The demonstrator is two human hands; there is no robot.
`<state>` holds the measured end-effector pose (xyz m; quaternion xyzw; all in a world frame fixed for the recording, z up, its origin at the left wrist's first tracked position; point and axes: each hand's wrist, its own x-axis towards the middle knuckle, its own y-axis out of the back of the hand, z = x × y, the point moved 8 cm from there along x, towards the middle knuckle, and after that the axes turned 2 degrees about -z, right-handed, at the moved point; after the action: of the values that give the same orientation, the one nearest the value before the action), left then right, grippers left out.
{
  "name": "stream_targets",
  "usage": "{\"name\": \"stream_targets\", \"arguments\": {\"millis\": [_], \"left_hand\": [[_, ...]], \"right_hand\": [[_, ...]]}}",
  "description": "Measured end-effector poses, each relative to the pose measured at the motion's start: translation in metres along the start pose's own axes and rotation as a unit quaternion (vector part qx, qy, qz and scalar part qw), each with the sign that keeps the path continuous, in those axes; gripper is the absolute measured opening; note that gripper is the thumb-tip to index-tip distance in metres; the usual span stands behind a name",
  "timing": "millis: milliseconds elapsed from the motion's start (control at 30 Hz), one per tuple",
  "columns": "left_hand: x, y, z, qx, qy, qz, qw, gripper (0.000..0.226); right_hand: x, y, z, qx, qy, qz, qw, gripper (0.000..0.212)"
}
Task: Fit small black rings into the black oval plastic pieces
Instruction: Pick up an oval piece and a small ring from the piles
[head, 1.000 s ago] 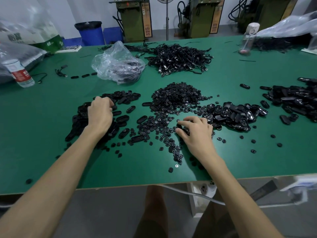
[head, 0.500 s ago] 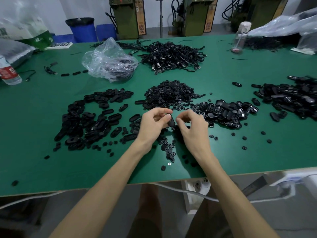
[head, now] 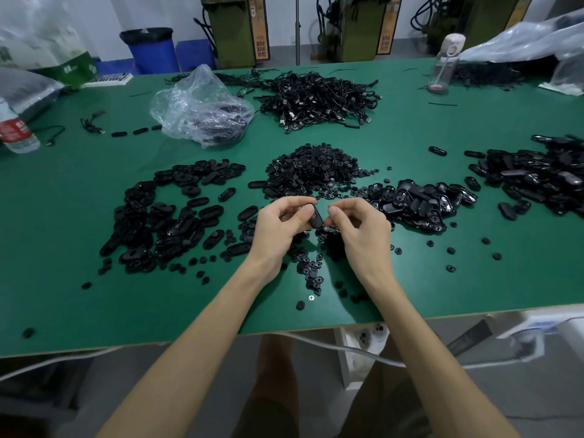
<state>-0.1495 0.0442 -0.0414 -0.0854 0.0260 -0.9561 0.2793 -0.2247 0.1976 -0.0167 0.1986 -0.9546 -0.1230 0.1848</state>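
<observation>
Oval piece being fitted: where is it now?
Head view, centre: left hand pinches the oval piece, right hand's small ring beside it, in front of the ring pile.

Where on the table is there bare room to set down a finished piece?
Bare green table lies left of the oval pieces pile, down to the front edge, and between the cable heap and the right-hand pile. Crowded: the middle, where the ring heap spills toward the left hand and right hand.

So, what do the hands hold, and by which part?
Left hand pinches one black oval plastic piece by its upper end. The right hand: cannot tell.
</observation>
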Motion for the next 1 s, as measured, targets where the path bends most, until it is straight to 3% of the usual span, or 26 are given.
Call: {"name": "stream_targets", "arguments": {"millis": [433, 667, 1000], "left_hand": [[-0.001, 0.001, 0.001, 0.002, -0.004, 0.015, 1.000, 0.012], [0.000, 0.004, -0.002, -0.029, 0.008, 0.043, 0.999, 0.014], [-0.002, 0.006, 0.002, -0.032, -0.013, 0.055, 0.998, 0.007]], "right_hand": [[-0.003, 0.007, -0.004, 0.078, 0.006, 0.018, 0.997, 0.004], [-0.001, 0.010, -0.003, 0.052, 0.021, 0.032, 0.998, 0.002], [-0.002, -0.002, -0.006, 0.021, 0.025, -0.021, 0.999, 0.003]]}}
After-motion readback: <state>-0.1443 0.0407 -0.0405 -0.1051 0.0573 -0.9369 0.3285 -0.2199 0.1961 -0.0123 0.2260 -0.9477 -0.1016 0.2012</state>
